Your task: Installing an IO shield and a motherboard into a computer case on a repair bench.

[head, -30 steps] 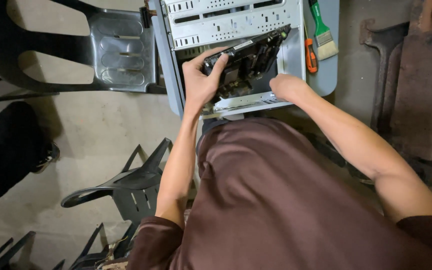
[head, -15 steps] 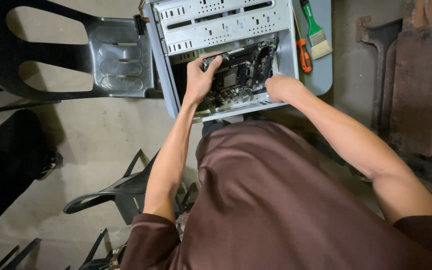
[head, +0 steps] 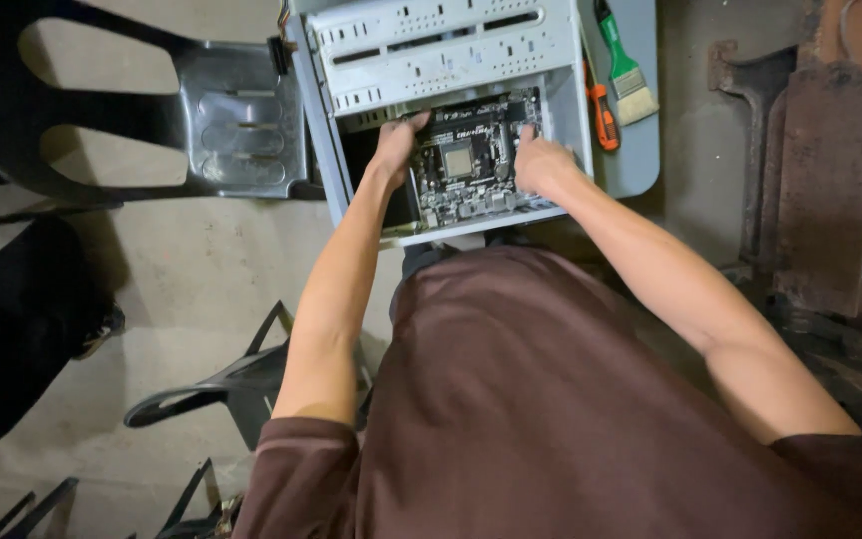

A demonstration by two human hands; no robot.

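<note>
A dark circuit board (head: 464, 165) with a square silver chip lies flat inside an open grey computer case (head: 431, 45). My left hand (head: 397, 148) grips the board's left edge, fingers curled over it. My right hand (head: 541, 163) holds the board's right edge, thumb pointing up. Both forearms reach forward from my brown shirt.
A green-handled paintbrush (head: 623, 65) and an orange-handled screwdriver (head: 603, 115) lie on a grey panel right of the case. A dark plastic chair (head: 102, 110) stands at left, another chair (head: 241, 384) below. Rusty metal parts (head: 810, 180) fill the right side.
The board was tilted up in both hands; it has come down flat into the case. My hands moved with it and now sit at its two edges.
</note>
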